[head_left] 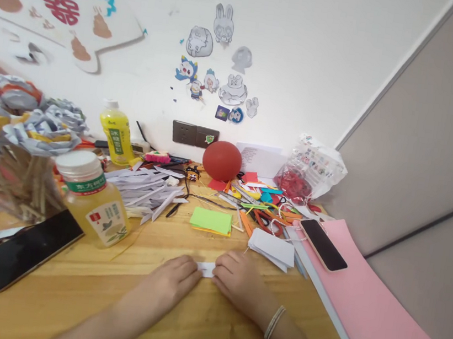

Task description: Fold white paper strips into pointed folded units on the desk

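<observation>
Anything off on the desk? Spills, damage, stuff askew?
No spill or damage visible. Untidy bits: the white card stack right of the green paper stack is fanned unevenly, edges out of line, and the loose white strips behind the white-capped bottle lie in a jumbled heap. Looks like ordinary craft clutter.

On the counter (109, 298), a paper stack (211, 220) lies beyond the fingers (225, 264), a ball (222, 160) behind it. Left of them stands a near bottle (98, 211), a far bottle (117, 138) behind; right lie a card stack (272, 247), then a phone (323, 244) on sheets (376, 300).
</observation>
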{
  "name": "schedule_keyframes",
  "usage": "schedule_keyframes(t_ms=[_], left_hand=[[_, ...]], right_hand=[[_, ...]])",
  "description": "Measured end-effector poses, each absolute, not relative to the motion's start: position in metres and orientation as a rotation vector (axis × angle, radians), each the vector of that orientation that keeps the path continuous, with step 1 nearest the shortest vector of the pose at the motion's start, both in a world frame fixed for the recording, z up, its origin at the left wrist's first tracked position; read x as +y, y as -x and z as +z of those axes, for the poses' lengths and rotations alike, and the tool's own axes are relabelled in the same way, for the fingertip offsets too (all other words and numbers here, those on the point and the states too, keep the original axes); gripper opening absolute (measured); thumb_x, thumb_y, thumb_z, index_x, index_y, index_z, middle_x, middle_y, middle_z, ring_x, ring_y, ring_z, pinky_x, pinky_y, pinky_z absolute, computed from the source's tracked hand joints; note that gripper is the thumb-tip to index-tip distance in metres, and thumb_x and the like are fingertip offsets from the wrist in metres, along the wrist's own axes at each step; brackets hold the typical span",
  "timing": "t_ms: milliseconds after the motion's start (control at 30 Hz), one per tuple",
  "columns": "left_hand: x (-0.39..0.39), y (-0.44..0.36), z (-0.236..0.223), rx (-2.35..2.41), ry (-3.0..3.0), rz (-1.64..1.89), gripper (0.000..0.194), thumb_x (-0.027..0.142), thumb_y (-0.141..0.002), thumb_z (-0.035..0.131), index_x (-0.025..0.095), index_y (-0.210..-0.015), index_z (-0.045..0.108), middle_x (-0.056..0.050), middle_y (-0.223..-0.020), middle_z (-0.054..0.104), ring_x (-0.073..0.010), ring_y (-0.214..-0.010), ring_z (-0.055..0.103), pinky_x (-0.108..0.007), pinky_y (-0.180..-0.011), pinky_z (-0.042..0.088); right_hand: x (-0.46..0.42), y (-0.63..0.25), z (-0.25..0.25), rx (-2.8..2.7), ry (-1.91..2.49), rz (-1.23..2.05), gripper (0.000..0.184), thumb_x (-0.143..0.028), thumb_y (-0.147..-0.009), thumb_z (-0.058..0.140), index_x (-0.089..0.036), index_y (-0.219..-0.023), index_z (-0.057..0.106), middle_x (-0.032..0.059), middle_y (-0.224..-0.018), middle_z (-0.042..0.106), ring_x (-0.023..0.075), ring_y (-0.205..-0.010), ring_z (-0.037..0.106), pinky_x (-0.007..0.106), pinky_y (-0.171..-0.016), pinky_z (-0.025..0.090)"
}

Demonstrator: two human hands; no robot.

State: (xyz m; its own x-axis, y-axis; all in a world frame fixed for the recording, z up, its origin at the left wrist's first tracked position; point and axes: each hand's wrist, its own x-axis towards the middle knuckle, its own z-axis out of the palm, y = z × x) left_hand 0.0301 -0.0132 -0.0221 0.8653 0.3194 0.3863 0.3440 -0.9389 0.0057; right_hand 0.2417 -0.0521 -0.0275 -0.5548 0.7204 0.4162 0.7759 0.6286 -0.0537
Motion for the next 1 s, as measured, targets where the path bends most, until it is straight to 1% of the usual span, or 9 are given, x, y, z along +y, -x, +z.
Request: schedule_keyframes(t_ms=[167,300,400,500,600,700,800,900,1000], left_hand=[[-0.016,-0.032,-0.016,-0.655,3.021,-0.514,0.021,0.01,-0.09,0.041,0.017,-0.091,0.06,-0.004,-0.078,0.064,-0.0192,-0.074,0.058,-0.031,-0.068,0.05],[-0.017,-0.034,-0.015,-1.036,3.089,-0.452,0.021,0.008,-0.085,0.043,0.017,-0.081,0.061,-0.005,-0.078,0.063,-0.0194,-0.074,0.059,-0.03,-0.067,0.048],[-0.015,-0.038,-0.009,-1.372,3.131,-0.429,0.018,0.011,-0.084,0.045,0.017,-0.077,0.06,-0.005,-0.08,0.063,-0.0188,-0.077,0.06,-0.028,-0.068,0.047],[-0.013,-0.042,-0.004,-1.502,3.111,-0.344,0.019,0.014,-0.086,0.043,0.017,-0.077,0.059,-0.006,-0.082,0.063,-0.0192,-0.08,0.059,-0.029,-0.072,0.047],[-0.014,-0.041,-0.006,-1.484,2.979,-0.291,0.019,0.016,-0.087,0.041,0.016,-0.08,0.059,-0.008,-0.086,0.061,-0.0214,-0.082,0.057,-0.034,-0.075,0.046],[-0.014,-0.038,-0.009,-1.351,2.994,-0.298,0.011,0.016,-0.084,0.048,0.017,-0.079,0.058,-0.007,-0.086,0.059,-0.0216,-0.081,0.056,-0.034,-0.074,0.046],[-0.014,-0.033,-0.014,-1.221,3.03,-0.328,0.005,0.016,-0.08,0.054,0.017,-0.077,0.056,-0.006,-0.084,0.059,-0.0218,-0.079,0.057,-0.034,-0.07,0.047],[-0.017,-0.032,-0.02,-1.083,3.025,-0.395,0.009,0.014,-0.081,0.054,0.017,-0.073,0.054,-0.004,-0.079,0.059,-0.0206,-0.073,0.057,-0.032,-0.066,0.047],[-0.022,-0.033,-0.023,-0.87,2.987,-0.53,0.017,0.014,-0.086,0.047,0.019,-0.071,0.052,-0.002,-0.072,0.06,-0.0186,-0.066,0.057,-0.029,-0.063,0.045]], right_hand=[[-0.056,-0.233,-0.025,-2.313,1.235,0.029,0.009,-0.013,-0.085,0.052,-0.017,-0.079,0.056,0.0036,-0.084,0.061,0.0165,-0.079,0.05,0.028,-0.07,0.037],[-0.059,-0.226,-0.023,-2.19,1.411,0.237,0.01,-0.009,-0.082,0.056,-0.017,-0.077,0.055,0.0011,-0.081,0.058,0.0155,-0.079,0.05,0.026,-0.07,0.037],[-0.057,-0.225,-0.023,-2.076,1.605,0.283,0.01,-0.011,-0.081,0.06,-0.017,-0.075,0.054,0.0004,-0.08,0.057,0.0157,-0.078,0.049,0.027,-0.069,0.036],[-0.054,-0.226,-0.024,-2.01,1.71,0.309,0.01,-0.015,-0.079,0.065,-0.017,-0.078,0.056,0.0003,-0.083,0.057,0.0166,-0.081,0.049,0.028,-0.072,0.035],[-0.053,-0.228,-0.024,-2.071,1.676,0.345,0.011,-0.021,-0.08,0.067,-0.018,-0.079,0.056,-0.0002,-0.086,0.057,0.0167,-0.084,0.049,0.028,-0.074,0.035],[-0.056,-0.228,-0.024,-2.176,1.614,0.326,0.018,-0.028,-0.078,0.07,-0.018,-0.08,0.056,0.0002,-0.086,0.056,0.0175,-0.084,0.048,0.029,-0.073,0.035],[-0.059,-0.226,-0.023,-2.227,1.579,0.284,0.02,-0.029,-0.078,0.07,-0.018,-0.077,0.054,0.0001,-0.084,0.056,0.0171,-0.083,0.048,0.029,-0.072,0.035],[-0.06,-0.223,-0.026,-2.313,1.511,0.181,0.019,-0.032,-0.083,0.064,-0.018,-0.076,0.052,0.0003,-0.083,0.057,0.0169,-0.081,0.048,0.029,-0.072,0.035],[-0.058,-0.221,-0.032,-2.418,1.4,-0.012,0.019,-0.034,-0.087,0.058,-0.018,-0.078,0.053,0.0015,-0.08,0.058,0.0173,-0.077,0.048,0.03,-0.069,0.035]])
